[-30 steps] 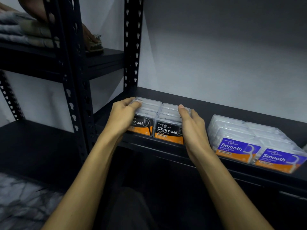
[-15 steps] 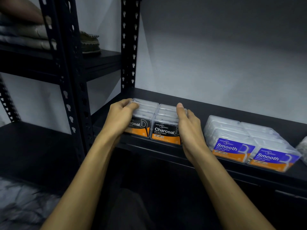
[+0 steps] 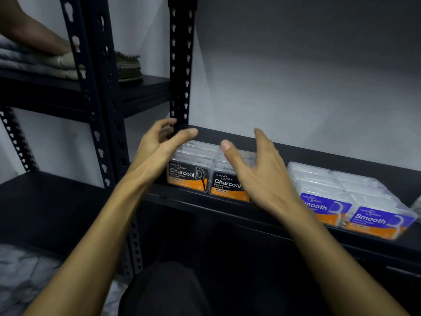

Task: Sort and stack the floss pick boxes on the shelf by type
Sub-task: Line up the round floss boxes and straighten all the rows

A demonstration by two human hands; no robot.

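Two rows of clear Charcoal floss pick boxes [image 3: 193,172] with black-and-orange labels stand side by side at the left end of the black shelf [image 3: 227,208]. To their right, a gap apart, sit two rows of Smooth floss pick boxes [image 3: 355,201] with purple-and-orange labels. My left hand [image 3: 159,144] hovers just above the left Charcoal row, fingers spread, holding nothing. My right hand [image 3: 257,169] is lifted off the right Charcoal row, palm turned left, fingers apart, and covers part of that row's label.
A black perforated upright [image 3: 181,65] stands behind the Charcoal boxes. On the neighbouring shelf at upper left lie folded cloths [image 3: 34,62] and a dark shoe [image 3: 128,67], with another person's arm [image 3: 27,30] resting there. A clear packet edge [image 3: 417,206] shows at far right.
Both hands have let go of the sides of the Charcoal boxes and lifted up and apart, fingers spreading. The boxes stay in place.
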